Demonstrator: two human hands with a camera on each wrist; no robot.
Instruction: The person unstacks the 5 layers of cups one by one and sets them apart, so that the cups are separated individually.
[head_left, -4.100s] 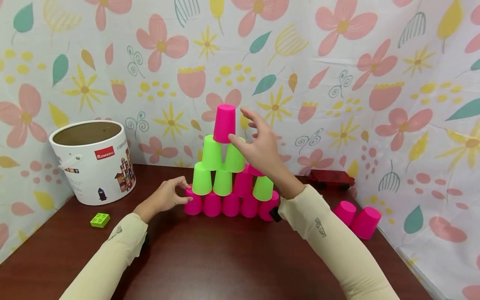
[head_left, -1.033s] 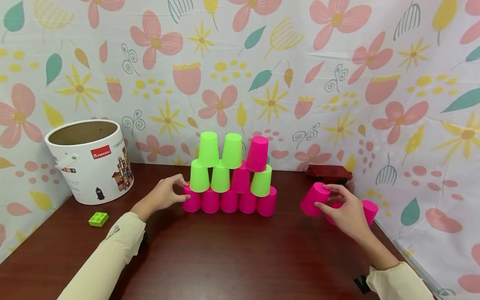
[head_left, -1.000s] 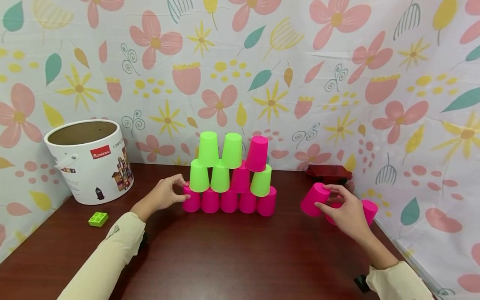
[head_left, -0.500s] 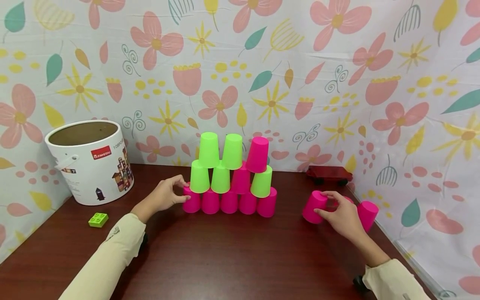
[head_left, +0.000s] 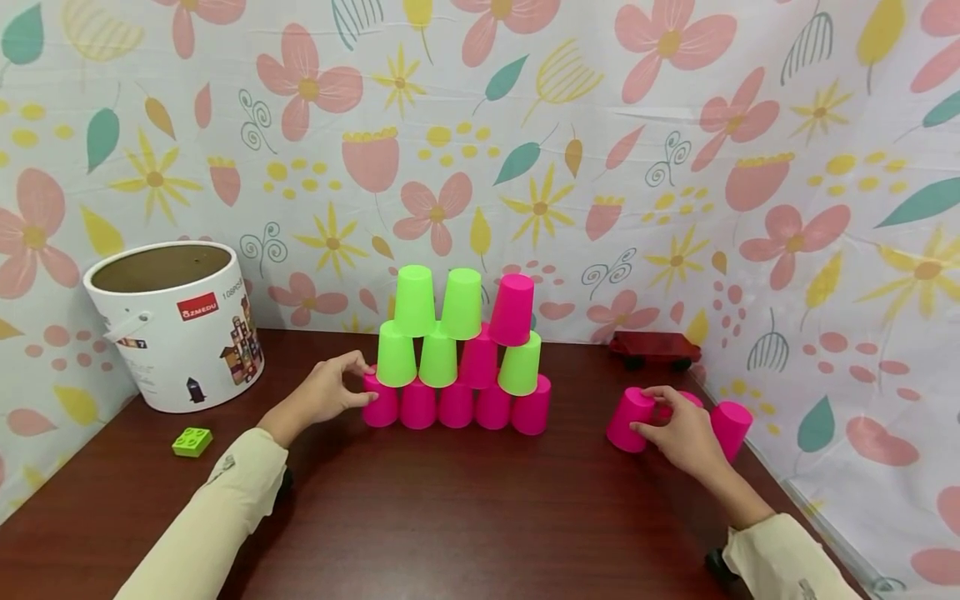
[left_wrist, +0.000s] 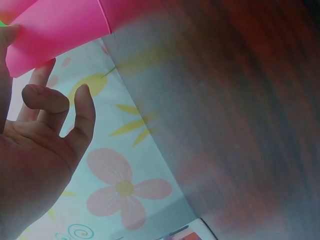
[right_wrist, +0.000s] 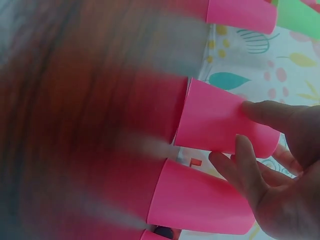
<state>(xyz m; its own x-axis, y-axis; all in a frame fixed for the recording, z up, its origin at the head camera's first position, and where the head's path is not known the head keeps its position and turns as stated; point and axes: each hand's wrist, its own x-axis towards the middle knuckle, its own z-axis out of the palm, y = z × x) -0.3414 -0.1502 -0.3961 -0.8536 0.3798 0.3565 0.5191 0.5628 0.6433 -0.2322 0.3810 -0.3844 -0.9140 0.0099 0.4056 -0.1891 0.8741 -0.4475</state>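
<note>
A stack of upside-down cups stands mid-table: pink cups below, then a mixed row with a green cup (head_left: 396, 354), then two green cups and one pink cup (head_left: 513, 310) on top. My left hand (head_left: 322, 392) holds the leftmost bottom pink cup (head_left: 381, 406) between thumb and fingers; the left wrist view shows that cup (left_wrist: 60, 37) at its upper left. At the right, my right hand (head_left: 686, 433) grips another upside-down pink cup (head_left: 628, 421) near its top, its rim on the table. In the right wrist view thumb and fingers lie around this cup (right_wrist: 220, 117).
Two more pink cups, one (head_left: 731, 429) by the table's right edge, stand behind my right hand. A red toy wagon (head_left: 654, 348) is at the back right. A white bucket (head_left: 180, 333) and a green toy brick (head_left: 192, 442) stand at the left. Patterned cloth (head_left: 450, 125) hangs behind.
The single pink cup that topped the stack is gone from there. My right hand has moved right and lowered a pink cup to the table. The left hand stays at its cup.
</note>
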